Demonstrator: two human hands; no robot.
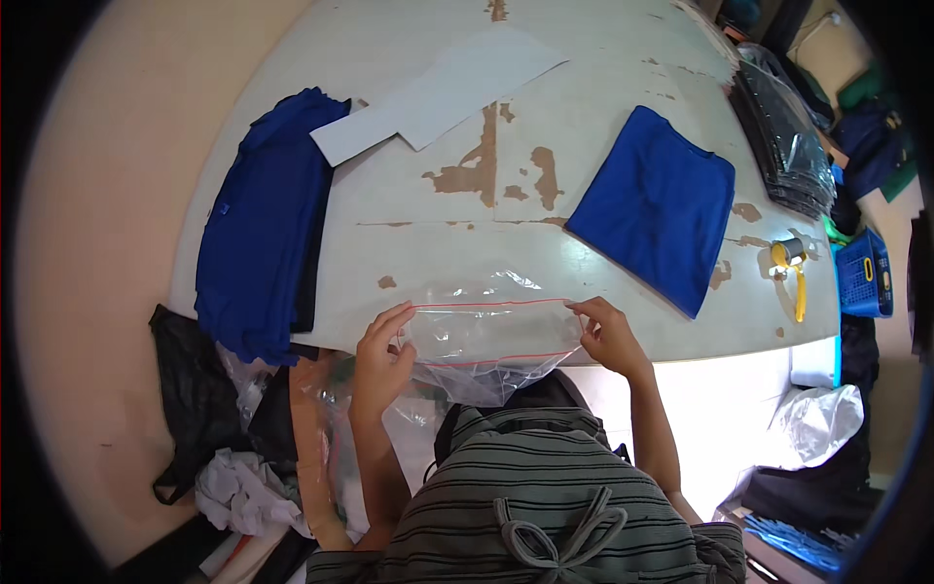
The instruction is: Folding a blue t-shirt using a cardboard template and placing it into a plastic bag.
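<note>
A clear plastic bag with a red line along its mouth is stretched between my two hands at the table's near edge. My left hand holds the left end of the mouth, thumb and fingers spread against the film. At the other end, my right hand grips the film by the red edge. The mouth gapes, and the lower part of the bag hangs toward my lap. Beyond my right hand lies a folded blue shirt, its neckline at the upper right.
A stack of folded blue garments lies on the left of the worn white table. White card overlaps its corner. At right are a yellow-handled tape dispenser, a pile of plastic-wrapped dark garments and a blue basket.
</note>
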